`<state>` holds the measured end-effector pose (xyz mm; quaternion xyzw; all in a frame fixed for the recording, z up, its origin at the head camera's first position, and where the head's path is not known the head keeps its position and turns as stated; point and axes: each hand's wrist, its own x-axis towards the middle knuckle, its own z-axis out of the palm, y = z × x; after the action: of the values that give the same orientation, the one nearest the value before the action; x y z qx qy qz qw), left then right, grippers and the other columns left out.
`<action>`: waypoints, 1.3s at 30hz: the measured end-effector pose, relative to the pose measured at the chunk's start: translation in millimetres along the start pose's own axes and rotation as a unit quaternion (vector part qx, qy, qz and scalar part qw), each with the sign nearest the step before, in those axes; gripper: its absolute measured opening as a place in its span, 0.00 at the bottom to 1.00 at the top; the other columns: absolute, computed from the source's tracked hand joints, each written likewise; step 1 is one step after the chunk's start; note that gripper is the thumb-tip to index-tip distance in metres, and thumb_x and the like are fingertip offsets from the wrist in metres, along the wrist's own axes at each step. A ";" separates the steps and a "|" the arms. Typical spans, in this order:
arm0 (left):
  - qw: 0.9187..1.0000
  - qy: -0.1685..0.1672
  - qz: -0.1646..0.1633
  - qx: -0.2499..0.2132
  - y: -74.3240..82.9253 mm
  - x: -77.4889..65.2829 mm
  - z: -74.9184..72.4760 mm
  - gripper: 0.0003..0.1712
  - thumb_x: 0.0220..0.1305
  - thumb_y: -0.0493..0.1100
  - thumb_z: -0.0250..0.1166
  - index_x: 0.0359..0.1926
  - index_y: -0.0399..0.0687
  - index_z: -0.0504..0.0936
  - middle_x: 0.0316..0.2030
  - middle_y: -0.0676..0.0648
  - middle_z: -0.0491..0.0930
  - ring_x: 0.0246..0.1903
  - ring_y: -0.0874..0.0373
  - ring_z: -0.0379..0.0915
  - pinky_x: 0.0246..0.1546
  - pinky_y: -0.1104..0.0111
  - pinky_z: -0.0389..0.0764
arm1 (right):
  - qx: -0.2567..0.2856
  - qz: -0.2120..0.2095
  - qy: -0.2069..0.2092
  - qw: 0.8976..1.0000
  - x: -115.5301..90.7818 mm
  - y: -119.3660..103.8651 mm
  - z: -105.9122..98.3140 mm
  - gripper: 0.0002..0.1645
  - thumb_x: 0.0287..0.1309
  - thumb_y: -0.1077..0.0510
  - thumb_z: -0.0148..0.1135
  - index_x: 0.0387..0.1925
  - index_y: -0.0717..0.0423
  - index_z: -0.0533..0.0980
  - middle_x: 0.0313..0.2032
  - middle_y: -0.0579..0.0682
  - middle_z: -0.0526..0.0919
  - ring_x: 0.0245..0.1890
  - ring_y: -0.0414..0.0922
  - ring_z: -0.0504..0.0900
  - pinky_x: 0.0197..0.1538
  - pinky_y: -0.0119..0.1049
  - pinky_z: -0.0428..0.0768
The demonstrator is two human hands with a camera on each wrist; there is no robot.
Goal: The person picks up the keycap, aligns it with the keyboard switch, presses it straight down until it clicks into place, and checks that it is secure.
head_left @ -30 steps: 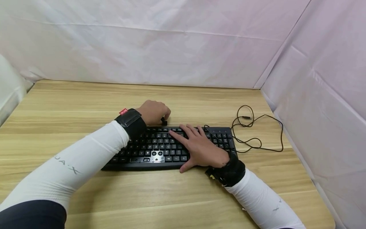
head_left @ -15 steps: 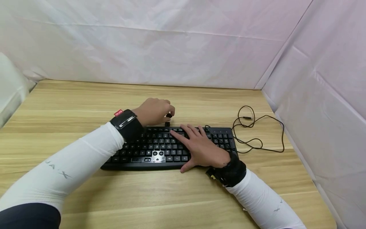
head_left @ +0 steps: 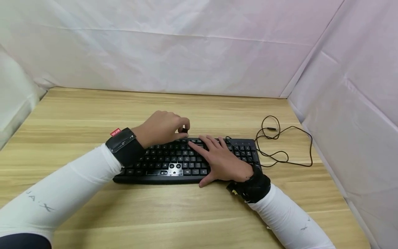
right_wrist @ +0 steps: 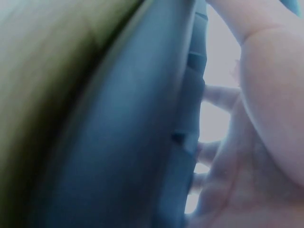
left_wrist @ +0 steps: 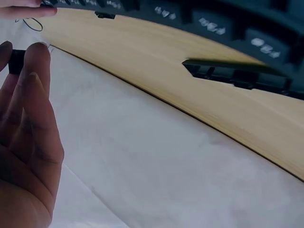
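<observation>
A black keyboard (head_left: 168,179) lies flat on the wooden table. My left hand (head_left: 161,129) is over its back edge, and its thumb and finger pinch a small black block (left_wrist: 16,61). The block, with a flat face, also shows as a dark spot between the fingertips in the head view. My right hand (head_left: 222,160) rests spread over the right part of the keyboard, fingers straight and thumb at the front edge. In the right wrist view its palm (right_wrist: 237,185) is close over the keys. Several keys under both hands are hidden.
A thin black cable (head_left: 306,165) lies in loose loops right of the keyboard, its plug (head_left: 271,129) among them. A black strip (left_wrist: 242,78) shows behind the keyboard in the left wrist view. White cloth walls (head_left: 174,62) border the wooden table (head_left: 161,211).
My left hand first rose a little away from the keyboard's back edge, then came lower with the small black block in its fingertips; its wrist moved left and nearer. The right hand stayed in place.
</observation>
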<state>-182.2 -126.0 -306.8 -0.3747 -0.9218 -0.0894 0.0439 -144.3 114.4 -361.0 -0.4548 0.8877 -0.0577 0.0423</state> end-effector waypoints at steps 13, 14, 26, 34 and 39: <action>0.999 0.022 -0.002 -0.029 2.9 -23.8 3.6 0.13 0.52 0.47 0.70 0.40 0.51 0.81 0.32 0.52 0.85 0.22 0.64 0.72 0.22 0.65 0.79 | 0.017 0.013 -0.004 1.000 -0.7 5.1 -1.6 0.73 0.27 0.20 0.64 0.74 0.43 0.47 0.70 0.62 0.50 0.67 0.60 0.46 0.63 0.69 0.50; 0.999 0.022 -0.002 -0.034 2.6 -25.7 4.9 0.14 0.52 0.47 0.71 0.40 0.51 0.81 0.32 0.52 0.85 0.21 0.64 0.72 0.22 0.65 0.79 | 0.017 0.013 -0.004 1.000 -0.2 5.3 -1.6 0.73 0.27 0.20 0.64 0.74 0.43 0.47 0.70 0.62 0.50 0.67 0.60 0.46 0.63 0.68 0.50; 0.998 0.024 -0.006 -0.053 2.8 -43.0 15.7 0.15 0.50 0.48 0.72 0.37 0.53 0.78 0.29 0.53 0.83 0.20 0.65 0.70 0.20 0.67 0.76 | 0.014 0.007 -0.001 1.000 3.1 6.0 -0.1 0.74 0.26 0.20 0.64 0.74 0.44 0.47 0.70 0.62 0.50 0.67 0.60 0.47 0.63 0.68 0.50; 0.998 0.014 -0.012 -0.056 6.9 -51.1 22.3 0.13 0.51 0.48 0.71 0.40 0.55 0.84 0.37 0.55 0.85 0.27 0.65 0.75 0.24 0.66 0.80 | 0.011 0.006 -0.002 1.000 1.7 6.1 -3.0 0.74 0.27 0.19 0.63 0.74 0.43 0.45 0.70 0.62 0.50 0.67 0.59 0.47 0.63 0.68 0.50; 0.998 0.012 -0.014 -0.055 7.4 -53.8 25.2 0.10 0.49 0.49 0.72 0.35 0.58 0.85 0.34 0.55 0.80 0.27 0.65 0.71 0.24 0.66 0.78 | 0.009 0.010 -0.003 1.000 0.1 5.8 -4.2 0.74 0.26 0.19 0.63 0.74 0.43 0.45 0.70 0.62 0.50 0.67 0.58 0.46 0.62 0.68 0.51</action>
<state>-139.0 -152.6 -338.5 -0.3623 -0.9201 -0.1449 0.0332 -149.6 117.9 -357.6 -0.4460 0.8914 -0.0638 0.0490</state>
